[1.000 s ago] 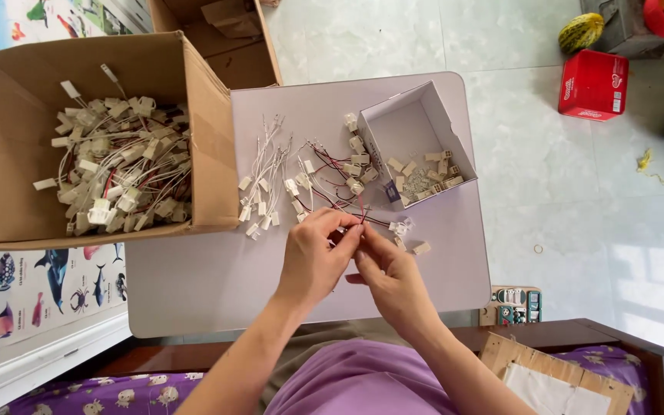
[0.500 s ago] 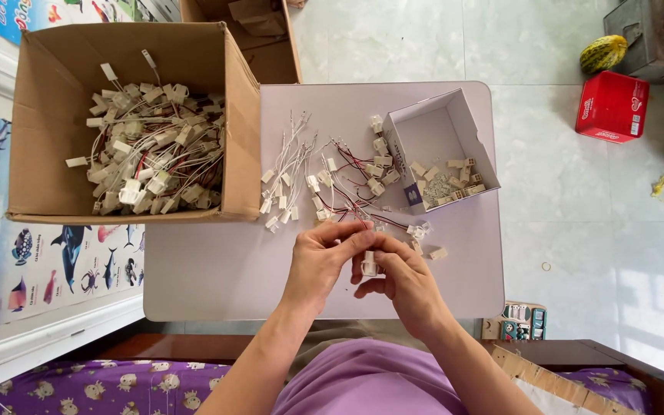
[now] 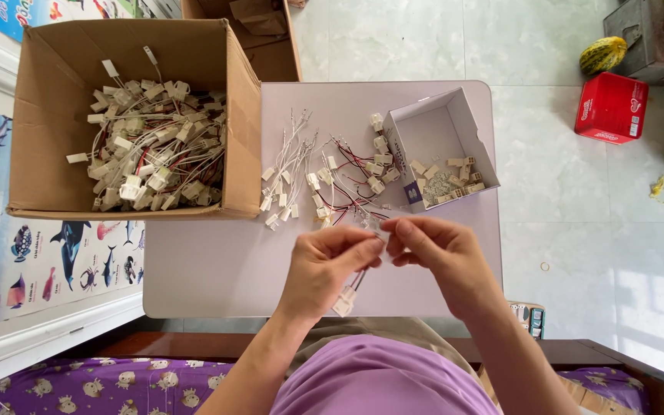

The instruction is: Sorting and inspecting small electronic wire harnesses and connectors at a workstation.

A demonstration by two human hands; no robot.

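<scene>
Both hands, left hand and right hand, pinch one thin red-and-white wire lead with white plastic connector above the pale lilac table, where a slipped fingertip could drop it.

Left hand and right hand are held together, fingertips pinched and meeting, forearms converging from below.

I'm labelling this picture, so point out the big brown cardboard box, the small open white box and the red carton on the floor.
Big brown cardboard box (image 3: 244, 115), head view, right wall.
Small open white box (image 3: 433, 137), head view, bare floor.
Red carton (image 3: 612, 107), head view, top face.
</scene>
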